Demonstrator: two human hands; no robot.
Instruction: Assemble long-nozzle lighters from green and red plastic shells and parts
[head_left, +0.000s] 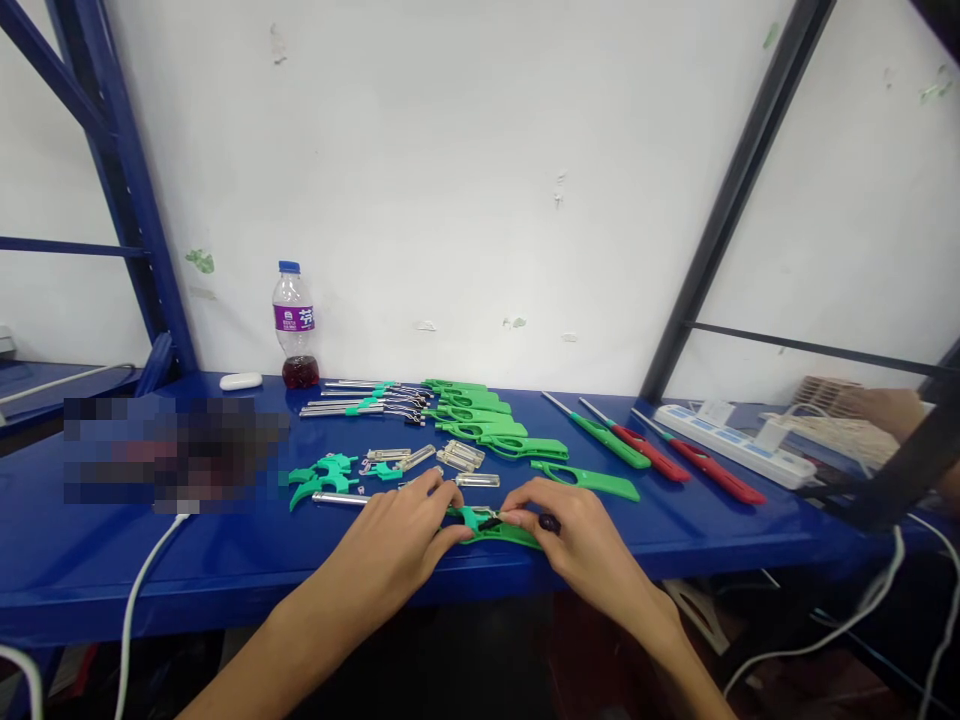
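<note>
At the table's front edge my left hand [412, 520] is closed, thumb and fingers pressing on a green lighter casing half [506, 533]. A silver lighter tube [337, 498] runs out to the left from under that hand. My right hand [574, 515] is closed in a pinch over the casing's other end. A dark round-ended tool [549, 522] shows between its fingers; its kind is unclear. Just behind the hands lie clear lighter fuel tanks [461, 455]. Green triggers [326, 478] are heaped left of them. Part of the casing is hidden by my fingers.
Green casing halves [480, 425] and silver tubes with wires [367, 405] lie farther back. Green and red lighters [645, 450] are at the right, beside a white power strip [735, 445]. A drink bottle [295, 330] stands against the wall. Another person's hand [889, 410] appears far right.
</note>
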